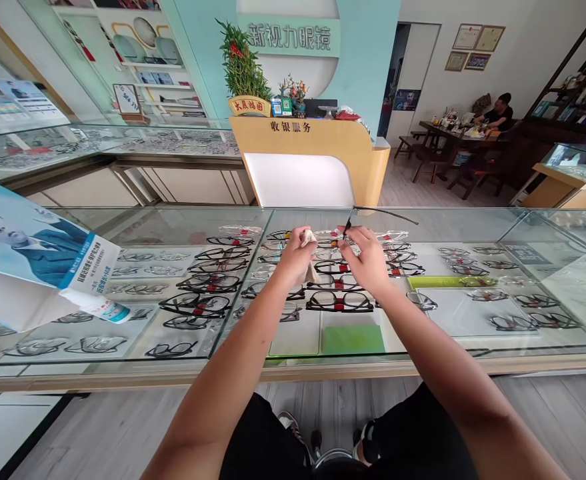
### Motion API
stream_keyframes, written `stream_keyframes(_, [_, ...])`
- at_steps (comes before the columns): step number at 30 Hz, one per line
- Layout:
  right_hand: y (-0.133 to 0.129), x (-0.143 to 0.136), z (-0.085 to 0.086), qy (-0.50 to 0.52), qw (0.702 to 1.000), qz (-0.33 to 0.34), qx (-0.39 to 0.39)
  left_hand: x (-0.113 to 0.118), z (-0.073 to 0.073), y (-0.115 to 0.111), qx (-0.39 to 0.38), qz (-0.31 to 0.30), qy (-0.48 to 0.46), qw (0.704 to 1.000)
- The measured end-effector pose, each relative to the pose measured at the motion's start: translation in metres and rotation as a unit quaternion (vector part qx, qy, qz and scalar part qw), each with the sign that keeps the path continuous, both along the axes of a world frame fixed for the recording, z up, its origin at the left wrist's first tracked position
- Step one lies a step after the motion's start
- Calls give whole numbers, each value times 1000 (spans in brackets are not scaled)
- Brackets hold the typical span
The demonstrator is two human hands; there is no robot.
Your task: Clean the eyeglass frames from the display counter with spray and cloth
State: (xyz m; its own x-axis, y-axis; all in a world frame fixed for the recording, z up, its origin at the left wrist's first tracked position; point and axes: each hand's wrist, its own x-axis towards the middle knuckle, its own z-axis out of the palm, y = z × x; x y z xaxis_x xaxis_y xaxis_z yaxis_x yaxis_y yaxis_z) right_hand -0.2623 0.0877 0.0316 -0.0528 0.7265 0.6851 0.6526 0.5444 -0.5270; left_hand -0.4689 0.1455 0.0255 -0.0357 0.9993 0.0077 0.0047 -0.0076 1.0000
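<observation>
Above the glass-topped display case (357,363), both of my arms reach forward. My left hand (297,255) is closed on a pale cleaning cloth (313,270), part of which hangs below the fingers. A little to its right, my right hand (364,257) pinches a pair of dark-framed glasses (355,213); one thin temple sticks out to the right above the fingers. How much of the frame sits inside the hand is hidden. Under the glass below my hands lie rows of glasses, among them a black pair with a red tag (340,303).
On the left, a blue-and-white box (33,267) and a white bottle (97,305) sit on the glass. A green pad (353,339) lies inside the case. Beyond stands a wooden cashier counter (307,147) with plants. A person (500,113) sits at a far table.
</observation>
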Motion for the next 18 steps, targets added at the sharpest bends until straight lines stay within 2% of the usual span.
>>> stream_keyframes(5, [6,5,1,-16,1000,-7,16,-1,-11,9,79,27,92,992])
stream_keyframes(9, [10,9,0,-30,999,-17,17,0,0,-1,195,53,156,967])
stream_keyframes(11, [11,9,-1,-32,999,-18,21,-4,12,-17,245,69,184,950])
stream_keyframes(14, [12,10,-5,-37,999,-15,28,-21,26,-53,302,98,179,931])
stream_keyframes(16, [12,11,-7,-38,998,-14,39,-41,27,-79,358,145,150,910])
stream_keyframes(18, [13,11,-10,-35,998,-11,51,-70,22,-102,416,235,128,869])
